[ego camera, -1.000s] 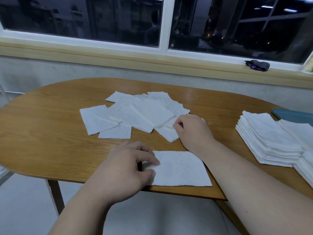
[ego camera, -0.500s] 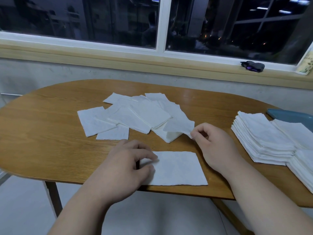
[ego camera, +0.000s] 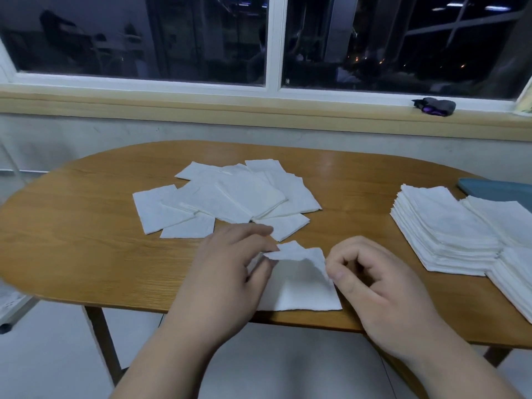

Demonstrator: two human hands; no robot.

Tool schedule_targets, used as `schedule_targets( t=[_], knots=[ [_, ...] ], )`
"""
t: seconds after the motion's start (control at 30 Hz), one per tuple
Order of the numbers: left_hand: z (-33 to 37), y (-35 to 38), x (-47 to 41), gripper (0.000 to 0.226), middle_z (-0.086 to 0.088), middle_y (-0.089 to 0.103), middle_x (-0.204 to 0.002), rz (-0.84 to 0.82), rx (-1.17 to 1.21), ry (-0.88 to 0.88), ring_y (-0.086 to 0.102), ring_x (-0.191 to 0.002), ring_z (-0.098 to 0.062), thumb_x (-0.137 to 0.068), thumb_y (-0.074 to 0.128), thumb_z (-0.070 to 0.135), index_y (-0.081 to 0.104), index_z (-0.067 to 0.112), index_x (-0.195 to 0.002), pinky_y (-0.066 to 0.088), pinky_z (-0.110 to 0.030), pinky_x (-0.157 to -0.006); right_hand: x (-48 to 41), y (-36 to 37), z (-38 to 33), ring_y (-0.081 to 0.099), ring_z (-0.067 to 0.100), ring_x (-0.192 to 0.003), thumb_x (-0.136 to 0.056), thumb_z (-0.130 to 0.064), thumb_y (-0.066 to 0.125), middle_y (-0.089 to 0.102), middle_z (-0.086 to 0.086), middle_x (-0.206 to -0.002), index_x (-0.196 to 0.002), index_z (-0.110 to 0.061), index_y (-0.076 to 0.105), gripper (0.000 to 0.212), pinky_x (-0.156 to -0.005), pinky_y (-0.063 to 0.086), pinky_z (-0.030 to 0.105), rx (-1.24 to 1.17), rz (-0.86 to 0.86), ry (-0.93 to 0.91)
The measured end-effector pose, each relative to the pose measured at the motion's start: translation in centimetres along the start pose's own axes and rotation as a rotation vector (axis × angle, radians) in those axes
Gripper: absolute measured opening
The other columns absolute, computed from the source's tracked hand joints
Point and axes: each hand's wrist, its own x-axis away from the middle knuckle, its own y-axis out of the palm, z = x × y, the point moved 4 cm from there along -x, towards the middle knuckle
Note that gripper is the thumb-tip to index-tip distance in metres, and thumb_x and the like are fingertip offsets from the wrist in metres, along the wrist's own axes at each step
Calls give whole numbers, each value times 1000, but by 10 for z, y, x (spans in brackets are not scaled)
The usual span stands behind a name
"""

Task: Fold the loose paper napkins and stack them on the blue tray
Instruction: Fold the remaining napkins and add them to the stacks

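Observation:
A white paper napkin (ego camera: 302, 286) lies at the table's near edge with its far edge lifted. My left hand (ego camera: 227, 275) pinches the lifted left corner. My right hand (ego camera: 371, 286) pinches the napkin's right edge, fingers curled. Behind them, several loose napkins (ego camera: 230, 200) lie overlapping in a scattered pile. At the right, folded napkins stand in a tall stack (ego camera: 443, 228), with more stacks (ego camera: 515, 254) beside it. They cover most of the blue tray (ego camera: 495, 190), whose far corner shows.
The oval wooden table (ego camera: 72, 240) ends close to me, with floor below. A window sill runs behind it, with a dark small object (ego camera: 434, 106) on it at the right. A white frame (ego camera: 11, 306) stands at the far left.
My right hand left the loose pile, dropping the sheet it had dragged, and came to the near napkin's right edge. My left hand shifted to its top left corner. The napkin's far edge lifted.

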Motion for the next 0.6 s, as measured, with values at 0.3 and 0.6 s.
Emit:
schedule_targets(
  t=[0.3,0.6],
  knots=[
    [26,-7,-3,19,21,65,-92,-58,-194,84,56,-96,1,-90,46,38,64,36,-97,36,-30,-93,-14,7,-23,57,3,-92,-91,-22,60,65,-20,-95,-119,-31,65,30,-78,39,10,355,93,-235],
    [-1,-10,5,33,28,68,-96,41,357,-338,64,-91,3,-87,72,29,65,52,-109,50,-22,-84,-18,-6,-6,73,8,-88,-93,-2,62,76,-10,-95,-113,-31,64,35,-75,58,23,-473,180,193]
  ],
)
